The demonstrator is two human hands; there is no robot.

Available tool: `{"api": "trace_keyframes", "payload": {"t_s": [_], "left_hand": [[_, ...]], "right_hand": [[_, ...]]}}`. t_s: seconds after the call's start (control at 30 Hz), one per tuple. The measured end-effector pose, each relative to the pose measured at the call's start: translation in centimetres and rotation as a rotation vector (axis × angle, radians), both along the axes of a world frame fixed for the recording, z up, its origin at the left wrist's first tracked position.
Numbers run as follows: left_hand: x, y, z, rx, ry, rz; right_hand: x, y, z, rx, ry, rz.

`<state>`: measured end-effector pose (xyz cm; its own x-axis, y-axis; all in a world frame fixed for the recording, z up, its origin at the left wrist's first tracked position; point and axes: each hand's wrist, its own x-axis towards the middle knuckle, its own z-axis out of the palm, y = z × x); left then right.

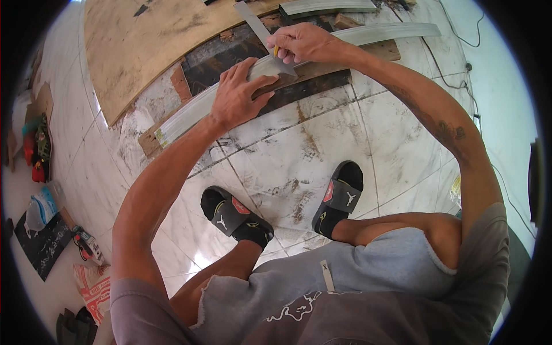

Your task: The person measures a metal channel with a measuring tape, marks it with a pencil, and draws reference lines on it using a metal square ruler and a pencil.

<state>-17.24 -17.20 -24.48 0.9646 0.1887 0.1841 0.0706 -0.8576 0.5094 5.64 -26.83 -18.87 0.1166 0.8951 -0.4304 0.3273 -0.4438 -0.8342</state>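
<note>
A long pale metal profile (pixel 189 110) lies across wooden boards on the tiled floor. My left hand (pixel 243 88) presses on the profile, its fingers spread over the top and near edge. Across the profile, at an angle, rests a flat metal ruler or square (pixel 254 26). Just right of it, my right hand (pixel 302 43) pinches a small yellow item (pixel 276 50), perhaps a pencil, against the metal; its tip is hidden. Beneath the profile is a brown wooden board (pixel 151 144), with a dark board (pixel 310 88) on the near side.
A large plywood sheet (pixel 129 64) lies at upper left. Another metal profile (pixel 330 6) is at the top. A black cable (pixel 435 64) runs along the right. Bags, a tool and a dark sheet (pixel 39 246) lie at left. My sandalled feet are below the boards.
</note>
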Motion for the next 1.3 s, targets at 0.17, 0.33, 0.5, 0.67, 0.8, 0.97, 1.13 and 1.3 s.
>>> {"api": "trace_keyframes", "payload": {"t_s": [0.17, 0.33, 0.5, 0.67, 0.8, 0.97, 1.13, 1.3], "left_hand": [[0.1, -0.2, 0.1, 0.005, 0.013, 0.005], [0.1, -0.1, 0.0, 0.008, 0.011, 0.001], [0.0, -0.1, -0.1, 0.008, 0.011, 0.008], [0.1, -0.1, 0.0, 0.006, 0.005, -0.005], [-0.1, 0.0, 0.0, 0.011, 0.019, 0.009], [0.1, -0.1, -0.1, 0.011, 0.008, 0.004], [0.0, -0.1, -0.2, 0.014, 0.007, 0.006], [0.0, -0.1, -0.2, 0.007, 0.008, 0.009]], "right_hand": [[1.3, -0.4, -1.7, 0.074, -0.022, -0.011], [1.4, -0.6, -2.1, 0.07, -0.012, 0.002], [1.5, -0.5, -2.0, 0.061, -0.039, 0.032], [1.7, -0.9, -2.3, 0.094, -0.101, 0.07], [1.1, -1.1, -1.4, 0.119, -0.23, 0.162], [0.9, -1.3, -1.4, 0.379, -0.459, 0.341], [0.6, -0.9, -1.1, 0.362, -0.517, 0.384], [0.6, -0.6, -1.4, 0.409, -0.544, 0.455]]}}
